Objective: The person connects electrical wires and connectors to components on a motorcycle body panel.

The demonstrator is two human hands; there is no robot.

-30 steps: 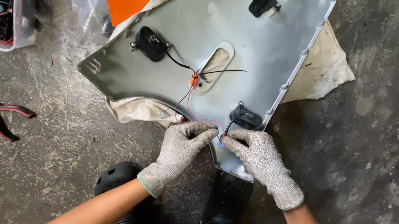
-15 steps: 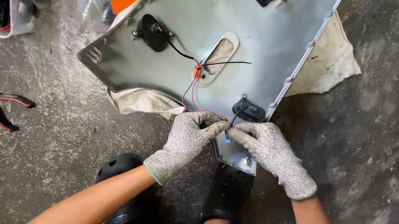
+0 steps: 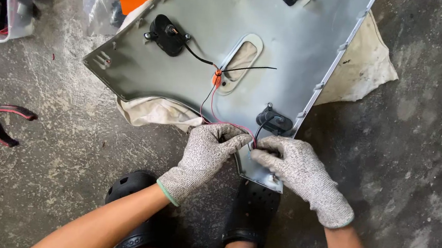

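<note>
A person in grey knitted work gloves crouches over a large grey curved metal panel [image 3: 197, 39] lying inner face up on a stained off-white cloth [image 3: 361, 62] on a bare concrete floor [image 3: 425, 162]; the left hand [image 3: 208, 151] and the right hand [image 3: 288, 161] meet at the panel's near, narrow end, fingertips almost touching; the left hand's fingers are curled tight, pinching a thin red and black wire pair [image 3: 220, 119], while the right hand's fingers are bent narrow on the panel edge just beside them, and whether they grip the wire cannot be told; the wires run up the panel to a small orange connector [image 3: 217, 77] beside an oval slot [image 3: 241, 61]; a black round fitting [image 3: 273, 119] sits just above the right hand, another black fitting [image 3: 166, 34] lies farther up the panel; red-and-black-handled pliers [image 3: 1, 120] lie well apart on the floor to the left; a clear plastic box of parts [image 3: 19, 4] stands at the upper left; black perforated clogs [image 3: 251, 212] show beneath the hands.
</note>
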